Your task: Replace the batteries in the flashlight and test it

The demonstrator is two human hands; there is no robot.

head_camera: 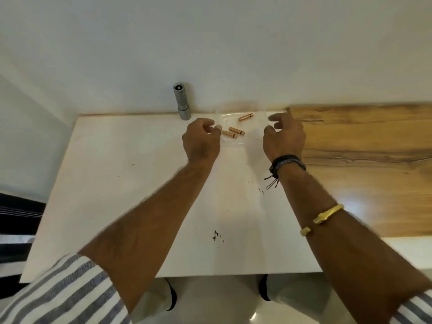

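Note:
A grey metal flashlight [181, 101] stands upright at the table's back edge, against the wall. Right of it sits a clear plastic tray [253, 123] holding three copper-coloured batteries [236, 130], one lying apart toward the back [246, 117]. My left hand [201, 142] is at the tray's left edge, its fingers curled and its thumb on the rim. At the tray's right edge, my right hand [284, 136] has its thumb and curved fingers around the side. The tray's outline looks blurred.
The white tabletop [121, 195] carries a few small dark specks near its front middle. A wooden surface [364, 164] adjoins it on the right. A white wall rises directly behind. Dark striped fabric lies off the table's left side.

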